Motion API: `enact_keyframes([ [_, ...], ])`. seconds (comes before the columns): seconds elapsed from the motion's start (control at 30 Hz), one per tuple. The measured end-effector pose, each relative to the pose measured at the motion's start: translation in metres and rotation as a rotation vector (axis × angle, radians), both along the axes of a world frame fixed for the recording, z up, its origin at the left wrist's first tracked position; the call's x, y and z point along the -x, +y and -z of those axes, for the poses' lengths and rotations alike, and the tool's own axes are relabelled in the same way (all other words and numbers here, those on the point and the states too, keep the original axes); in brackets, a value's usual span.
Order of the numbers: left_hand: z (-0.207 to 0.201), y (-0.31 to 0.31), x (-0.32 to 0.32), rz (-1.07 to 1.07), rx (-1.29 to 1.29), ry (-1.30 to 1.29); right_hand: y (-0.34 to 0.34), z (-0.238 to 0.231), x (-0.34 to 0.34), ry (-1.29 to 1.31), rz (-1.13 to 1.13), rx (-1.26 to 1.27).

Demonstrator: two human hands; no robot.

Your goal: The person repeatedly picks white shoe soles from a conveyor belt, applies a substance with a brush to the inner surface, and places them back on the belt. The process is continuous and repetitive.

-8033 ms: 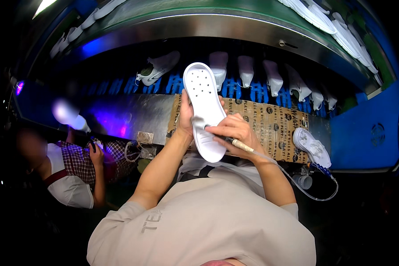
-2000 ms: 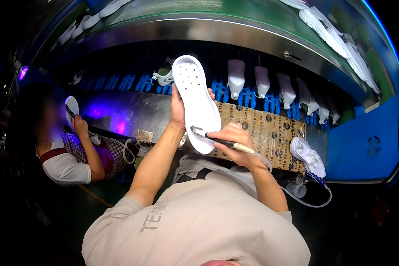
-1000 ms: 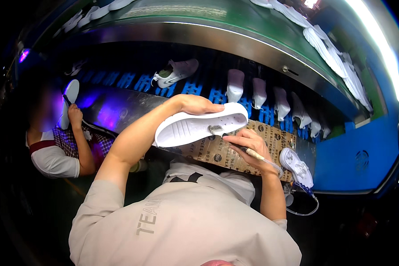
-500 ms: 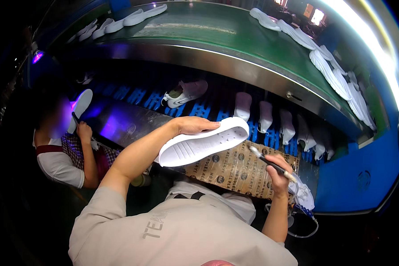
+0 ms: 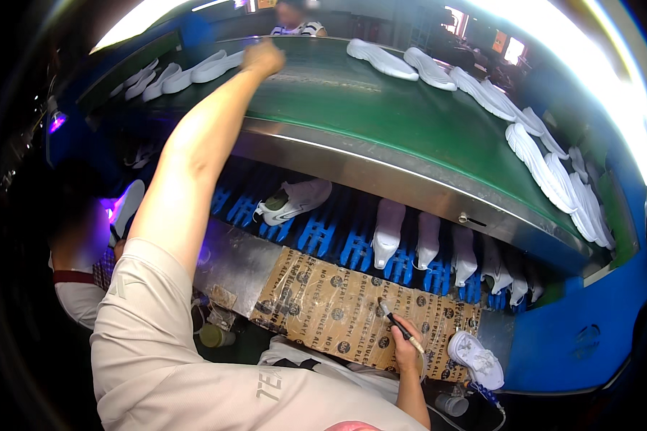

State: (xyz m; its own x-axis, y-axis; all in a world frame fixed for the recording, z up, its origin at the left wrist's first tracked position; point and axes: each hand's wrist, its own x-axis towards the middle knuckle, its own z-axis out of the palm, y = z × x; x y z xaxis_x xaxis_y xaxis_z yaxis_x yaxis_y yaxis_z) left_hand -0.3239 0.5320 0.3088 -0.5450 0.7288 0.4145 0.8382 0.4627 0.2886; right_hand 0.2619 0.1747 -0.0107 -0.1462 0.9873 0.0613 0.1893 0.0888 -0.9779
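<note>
My left hand [image 5: 264, 59] reaches far over the green conveyor belt, at the right end of a row of white shoe soles [image 5: 219, 66]. Its fingers look curled, but what they hold, if anything, is hidden. Low over the cardboard sheet [image 5: 338, 302], my right hand [image 5: 405, 340] grips a brush [image 5: 394, 316] with a dark handle and pale tip, and a thin tube trails from it. Beside that hand, at the cardboard's right end, rests a white sole [image 5: 476, 359] with its hollow side up. White shoe uppers [image 5: 389, 233] stand on blue racks beyond the cardboard.
More white soles [image 5: 543, 169] line the right side of the belt [image 5: 352, 108]. A metal ledge [image 5: 381, 172] runs along its near edge. A co-worker [image 5: 83, 287] sits at left holding a sole [image 5: 127, 207] under violet light. Another person [image 5: 295, 20] is behind the belt.
My left hand has gone from holding a white sole before me to the far left of the belt. That sole is no longer in front of me. My right hand with the brush has dropped lower.
</note>
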Motion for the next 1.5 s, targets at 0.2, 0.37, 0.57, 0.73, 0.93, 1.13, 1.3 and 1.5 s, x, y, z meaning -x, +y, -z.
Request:
enact_keyframes([
  [0.2,0.056,-0.057,0.206,-0.336,0.23,0.056,-0.007,0.021,0.003,-0.109,-0.047,-0.006],
  [0.37,0.058,-0.078,0.232,-0.083,0.151,0.234,-0.005,0.012,0.005,-0.123,-0.043,-0.093],
  [0.57,0.045,-0.108,0.159,0.053,-0.025,0.209,-0.005,0.007,0.004,-0.12,-0.039,-0.087],
  [0.73,0.03,-0.181,0.048,0.173,-0.253,-0.07,-0.003,0.015,0.007,-0.111,-0.019,-0.17],
  [0.93,0.061,-0.276,-0.077,1.042,-0.859,-1.249,-0.006,0.009,0.009,0.024,0.032,-0.014],
  [1.13,0.164,-0.32,-0.187,0.578,-1.031,-2.054,-0.006,0.029,0.016,0.318,0.217,0.064],
  [1.3,0.259,-0.368,-0.249,0.446,-0.574,-2.421,-0.019,-0.026,0.023,0.455,0.218,0.145],
  [1.5,0.28,-0.423,-0.303,0.441,-0.196,-2.674,-0.03,-0.074,0.051,0.476,-0.016,0.133],
])
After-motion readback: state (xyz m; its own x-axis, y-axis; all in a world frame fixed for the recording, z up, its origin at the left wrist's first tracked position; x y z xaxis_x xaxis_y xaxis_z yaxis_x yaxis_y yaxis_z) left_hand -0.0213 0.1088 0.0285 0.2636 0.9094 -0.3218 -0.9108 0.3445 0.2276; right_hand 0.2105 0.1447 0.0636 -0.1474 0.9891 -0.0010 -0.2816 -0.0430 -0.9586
